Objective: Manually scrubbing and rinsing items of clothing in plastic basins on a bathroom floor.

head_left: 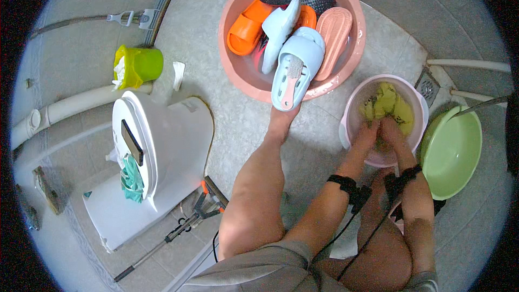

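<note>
A small pale pink basin on the floor at the right holds water and a wet yellow cloth with dark markings. Both hands reach down into it side by side. My left hand is closed on the near left part of the cloth, and my right hand grips it just to the right. Fingertips are partly hidden by the cloth and water. Black straps with cables circle both wrists.
A large pink tub holds several slippers; a brush lies on a light blue slipper. A green basin leans at the right near a floor drain. A toilet, yellow-green bin and squeegee are left.
</note>
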`<control>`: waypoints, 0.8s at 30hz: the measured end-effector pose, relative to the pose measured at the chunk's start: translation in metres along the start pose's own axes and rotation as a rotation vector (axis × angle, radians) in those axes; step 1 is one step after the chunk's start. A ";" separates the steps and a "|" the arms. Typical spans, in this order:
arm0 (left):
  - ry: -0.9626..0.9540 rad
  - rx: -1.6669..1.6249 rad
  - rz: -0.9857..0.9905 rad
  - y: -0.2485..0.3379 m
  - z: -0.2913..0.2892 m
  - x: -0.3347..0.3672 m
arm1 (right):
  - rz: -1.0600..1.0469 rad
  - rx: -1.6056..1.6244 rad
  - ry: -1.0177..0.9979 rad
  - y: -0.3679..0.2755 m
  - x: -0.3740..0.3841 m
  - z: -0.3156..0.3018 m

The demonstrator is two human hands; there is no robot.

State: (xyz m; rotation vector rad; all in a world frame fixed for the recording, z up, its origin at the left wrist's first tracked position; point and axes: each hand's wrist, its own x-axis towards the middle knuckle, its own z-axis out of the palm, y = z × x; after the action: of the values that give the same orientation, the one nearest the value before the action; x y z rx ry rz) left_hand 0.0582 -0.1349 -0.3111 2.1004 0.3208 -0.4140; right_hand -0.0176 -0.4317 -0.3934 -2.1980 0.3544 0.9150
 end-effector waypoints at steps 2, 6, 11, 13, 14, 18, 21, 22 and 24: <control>0.033 -0.011 0.037 0.012 -0.037 0.007 | -0.031 0.007 -0.034 -0.031 -0.019 -0.021; 0.030 0.027 0.076 0.031 0.001 -0.005 | -0.181 0.221 0.194 -0.056 -0.069 -0.035; 0.003 0.064 0.135 0.037 -0.018 0.007 | -0.209 0.277 0.086 -0.088 -0.102 -0.071; 0.017 0.093 0.154 -0.005 -0.027 0.026 | -0.233 0.324 0.040 -0.103 -0.102 -0.070; 0.027 0.121 0.170 -0.032 -0.036 0.036 | -0.190 0.510 0.078 -0.108 -0.100 -0.064; -0.023 0.055 0.124 -0.030 -0.026 0.034 | -0.171 0.389 0.318 -0.071 -0.080 -0.049; -0.044 -0.162 -0.078 0.035 -0.011 0.004 | -0.038 0.285 0.376 -0.040 -0.058 -0.048; -0.070 -0.200 -0.146 0.041 0.027 -0.005 | -0.039 0.293 0.368 -0.043 -0.056 -0.047; -0.157 -0.283 -0.328 0.044 0.123 -0.021 | 0.115 0.284 0.241 -0.056 -0.050 -0.051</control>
State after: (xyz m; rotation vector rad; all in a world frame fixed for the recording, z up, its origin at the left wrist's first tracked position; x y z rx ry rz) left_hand 0.0355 -0.2640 -0.3312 1.7306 0.5981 -0.6808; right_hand 0.0002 -0.4298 -0.3045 -2.0411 0.6877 0.6151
